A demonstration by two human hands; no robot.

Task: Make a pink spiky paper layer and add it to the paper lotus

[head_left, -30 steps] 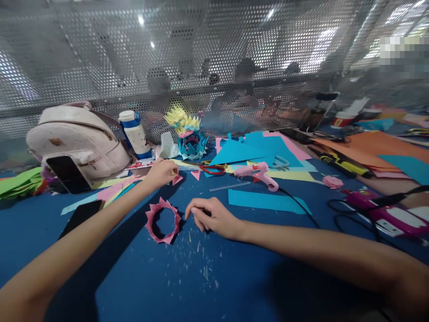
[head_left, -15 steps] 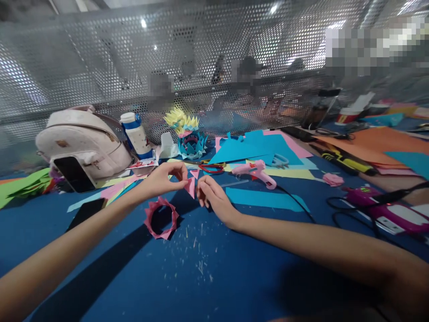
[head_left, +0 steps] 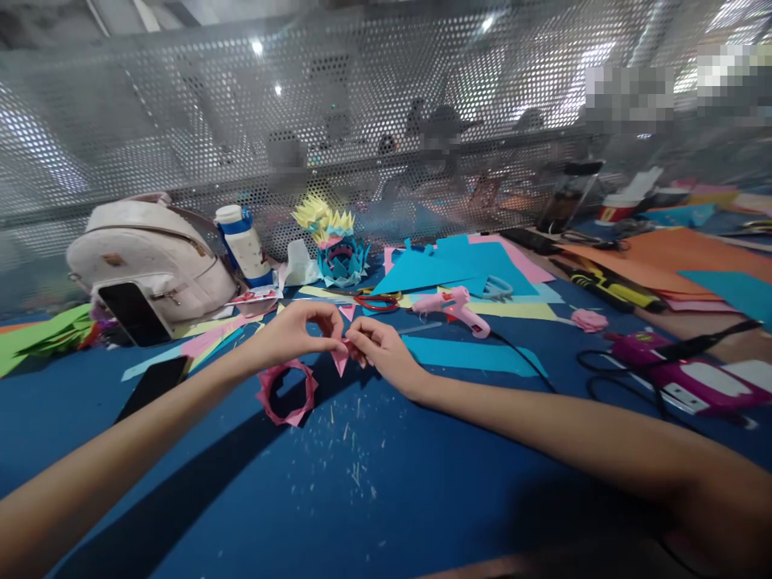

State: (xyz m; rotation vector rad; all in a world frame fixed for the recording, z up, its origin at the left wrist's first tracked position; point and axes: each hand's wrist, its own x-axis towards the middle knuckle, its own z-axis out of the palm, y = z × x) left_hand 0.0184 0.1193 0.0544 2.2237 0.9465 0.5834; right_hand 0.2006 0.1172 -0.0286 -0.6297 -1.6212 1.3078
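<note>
Paper ring (head_left: 294, 418) left of glue gun (head_left: 453, 305); cup (head_left: 613, 211) apparently behind, right.

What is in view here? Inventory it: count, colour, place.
held paper: one, pink, centre
paper triangle: one, pink, beyond it
spiky ring: one, pink, left
glue gun: one, pink, right
scissors: one, red handles, beside glue gun
paper strip: one, blue, right
paper flower: one, pink, right
spiky ornament: one, yellow and blue, back centre
backpack: one, pale, back left
bottle: one, white and blue, beside backpack
phone: one, black, against backpack
flat slab: one, black, left
paper sheets: several, mixed, back and sides
device: one, magenta, far right
cup: one, red and white, back right
table: one, blue, beneath
panel: one, grey, behind
left hand: one, at held paper
right hand: one, at held paper
</note>
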